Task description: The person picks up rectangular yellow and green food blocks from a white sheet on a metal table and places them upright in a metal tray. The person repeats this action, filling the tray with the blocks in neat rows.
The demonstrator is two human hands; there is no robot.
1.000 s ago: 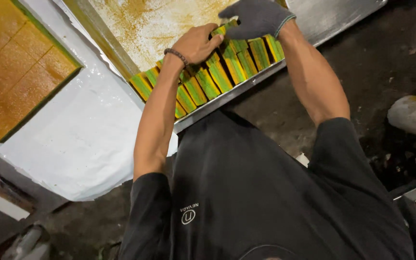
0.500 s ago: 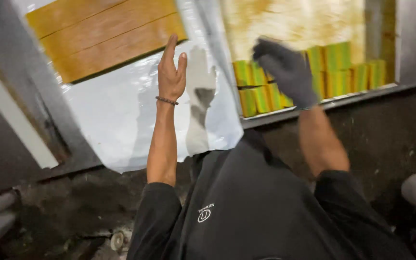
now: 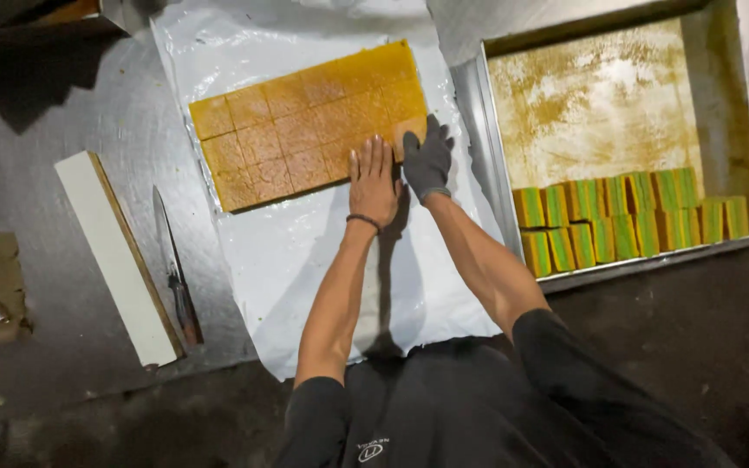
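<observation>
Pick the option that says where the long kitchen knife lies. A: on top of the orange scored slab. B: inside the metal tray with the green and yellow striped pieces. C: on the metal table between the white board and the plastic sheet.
C: the long kitchen knife rests on the metal table, right of the white board and left of the plastic sheet.
</observation>
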